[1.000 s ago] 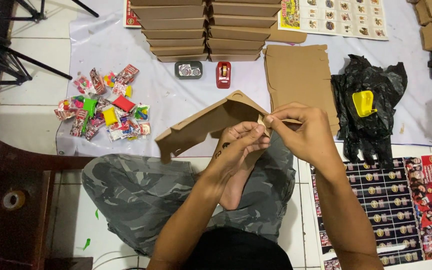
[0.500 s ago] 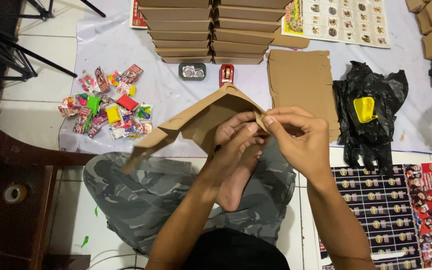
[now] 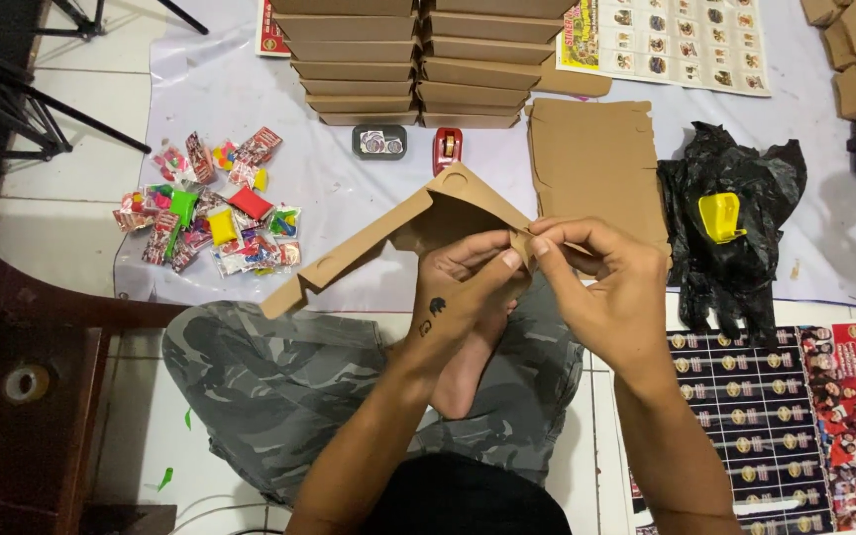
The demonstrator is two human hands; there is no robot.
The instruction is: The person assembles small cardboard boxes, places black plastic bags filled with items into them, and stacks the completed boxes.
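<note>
Both hands meet over the person's lap: the left hand and the right hand each pinch, thumb against fingertips, a small flap at the right end of a half-folded brown cardboard box blank, which is held in the air and slopes down to the left. Its low left corner hangs above the edge of the white sheet spread on the tiled floor, with bare sheet beyond it up to the candy pile. Just right of the hands lies a flat cardboard blank, and beyond that a crumpled black plastic bag with a yellow plastic piece on it. Behind, two stacks of folded boxes stand side by side; in front of them sit a small dark tray (holding what look like round stickers, too small to be sure) and a red tape dispenser. A dark wooden chair closes off the left side.
</note>
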